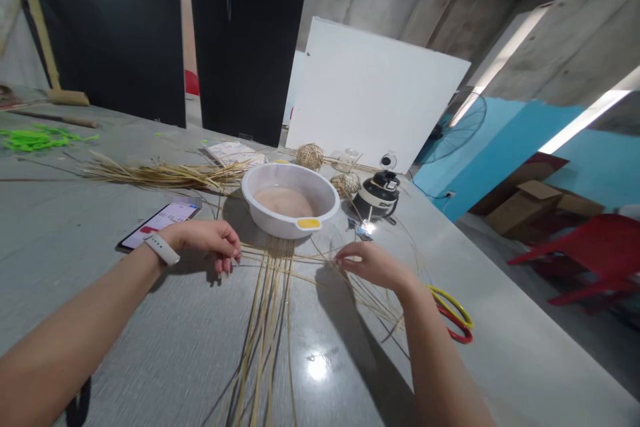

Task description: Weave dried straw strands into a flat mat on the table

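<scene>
Several thin tan bamboo strips (265, 320) lie lengthwise on the table, their far ends beneath a white basin (260, 217) of cloudy water. A few more strips run crosswise over them, just in front of the basin. At the left end of these, my left hand (220, 243) has its thumb and forefinger pinched on a crosswise strip, with the other fingers curled down. My right hand (365, 263) pinches at the right end, fingertips together on a strip. Loose strip ends (375, 303) fan out under and beside my right wrist.
Left of the basin lie a phone (160, 223) and a bundle of strips (155, 175). Behind it sit woven balls (310, 157). A black-and-white jug (375, 197) stands to the right. Red-and-yellow-handled scissors (455, 313) lie near my right forearm. Bright green pieces (37, 138) are far left.
</scene>
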`<action>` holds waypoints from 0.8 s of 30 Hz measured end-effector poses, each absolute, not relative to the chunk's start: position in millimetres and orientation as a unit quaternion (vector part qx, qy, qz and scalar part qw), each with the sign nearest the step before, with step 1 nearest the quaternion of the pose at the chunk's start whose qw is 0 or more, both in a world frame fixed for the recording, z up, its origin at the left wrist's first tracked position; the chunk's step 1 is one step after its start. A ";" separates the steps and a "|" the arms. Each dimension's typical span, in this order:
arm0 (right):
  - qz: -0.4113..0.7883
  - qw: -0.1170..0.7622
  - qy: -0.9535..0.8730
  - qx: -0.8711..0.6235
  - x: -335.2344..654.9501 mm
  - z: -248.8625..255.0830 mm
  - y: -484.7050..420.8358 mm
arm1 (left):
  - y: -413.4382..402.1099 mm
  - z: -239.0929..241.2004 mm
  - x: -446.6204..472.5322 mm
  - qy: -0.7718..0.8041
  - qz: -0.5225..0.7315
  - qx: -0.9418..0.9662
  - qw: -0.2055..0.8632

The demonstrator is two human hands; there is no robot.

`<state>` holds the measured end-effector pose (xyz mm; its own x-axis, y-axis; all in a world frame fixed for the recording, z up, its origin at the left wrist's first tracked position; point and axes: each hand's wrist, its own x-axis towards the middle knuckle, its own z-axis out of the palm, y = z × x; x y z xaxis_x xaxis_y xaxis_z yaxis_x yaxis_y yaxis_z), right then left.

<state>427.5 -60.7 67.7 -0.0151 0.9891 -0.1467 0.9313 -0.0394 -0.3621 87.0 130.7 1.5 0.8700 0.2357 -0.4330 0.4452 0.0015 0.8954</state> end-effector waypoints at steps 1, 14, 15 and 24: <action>0.190 0.073 -0.688 -0.697 426.7 68.7 -61.3 | 130.7 2.4 86.6 0.242 -0.075 0.701 0.666; 0.217 0.294 -0.707 -0.605 339.4 -6.1 -25.9 | 121.9 23.2 85.1 0.248 -0.048 0.706 0.661; 0.223 0.306 -0.711 -0.592 336.0 -11.9 -24.4 | 121.3 25.3 85.1 0.245 -0.043 0.710 0.659; 0.305 0.340 -0.699 -0.550 325.7 -18.5 -21.3 | 105.4 46.8 88.1 0.237 0.018 0.715 0.658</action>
